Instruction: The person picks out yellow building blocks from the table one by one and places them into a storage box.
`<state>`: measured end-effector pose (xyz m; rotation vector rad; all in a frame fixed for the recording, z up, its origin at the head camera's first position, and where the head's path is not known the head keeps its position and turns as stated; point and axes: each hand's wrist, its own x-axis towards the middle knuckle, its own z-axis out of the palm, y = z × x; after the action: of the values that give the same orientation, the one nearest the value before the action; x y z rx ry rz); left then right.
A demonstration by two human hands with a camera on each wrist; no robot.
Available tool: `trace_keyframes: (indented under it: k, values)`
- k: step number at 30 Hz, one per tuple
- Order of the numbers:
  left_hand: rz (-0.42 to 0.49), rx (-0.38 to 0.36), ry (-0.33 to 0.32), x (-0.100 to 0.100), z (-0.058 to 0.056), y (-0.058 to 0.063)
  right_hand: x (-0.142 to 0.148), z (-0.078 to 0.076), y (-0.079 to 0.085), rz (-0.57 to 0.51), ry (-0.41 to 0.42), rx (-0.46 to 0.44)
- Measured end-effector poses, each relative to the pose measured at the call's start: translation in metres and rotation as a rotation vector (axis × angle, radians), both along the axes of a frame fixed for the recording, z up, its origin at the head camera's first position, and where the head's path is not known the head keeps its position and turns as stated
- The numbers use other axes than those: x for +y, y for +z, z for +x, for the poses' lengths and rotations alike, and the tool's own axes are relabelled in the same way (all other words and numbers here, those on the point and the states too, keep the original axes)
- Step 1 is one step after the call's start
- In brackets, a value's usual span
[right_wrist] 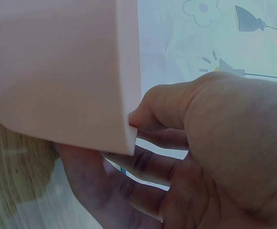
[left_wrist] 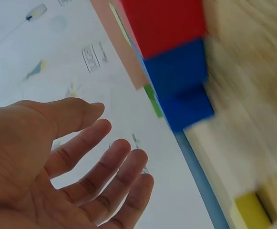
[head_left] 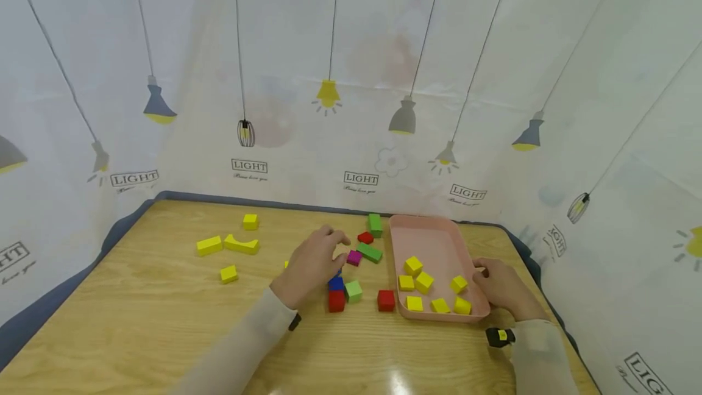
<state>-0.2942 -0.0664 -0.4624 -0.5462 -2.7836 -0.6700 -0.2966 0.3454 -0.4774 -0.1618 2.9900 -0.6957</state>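
- Pale sleeves [head_left: 241,337] sit nearest the camera, at the bottom of the frame, over the wooden table [head_left: 137,322].
- Pink tray [head_left: 430,239], right of centre: seven yellow blocks [head_left: 413,265] are in, and that's the count so far!
- Plenty is left out, so I'd call this only partway along: at centre left, a yellow cube [head_left: 250,222], a yellow bar [head_left: 209,245], a yellow arch block [head_left: 241,245] and a small yellow block [head_left: 228,274], plus a yellow sliver [head_left: 286,264] beside the left hand [head_left: 309,267].
- Mid-frame, also outside the tray: red cube [head_left: 386,300], blue block [head_left: 336,284], light green cube [head_left: 353,291], magenta block [head_left: 354,258], green bar [head_left: 370,253].
- Left hand, nothing in it! Fingers loosely bent, thumb apart from the fingertips, hanging by the blue block.
- Right hand [head_left: 504,288], lower right: clamped on the tray's rim, thumb above, fingers underneath, well apart from the left.
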Motion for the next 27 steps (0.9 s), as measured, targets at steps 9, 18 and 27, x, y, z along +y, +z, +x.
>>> trace_keyframes:
  k: [9, 18, 27]
  values:
    - [0.018, -0.012, 0.079, -0.053, 0.001, -0.003, -0.001, 0.001, -0.001, 0.008, 0.001, -0.003]
    - [-0.050, -0.067, 0.081, -0.080, 0.005, -0.009, -0.001, 0.001, 0.001, 0.008, 0.009, -0.003]
    - [-0.064, -0.162, 0.053, -0.083, 0.008, -0.013, -0.002, 0.001, 0.000, 0.009, -0.003, -0.008]
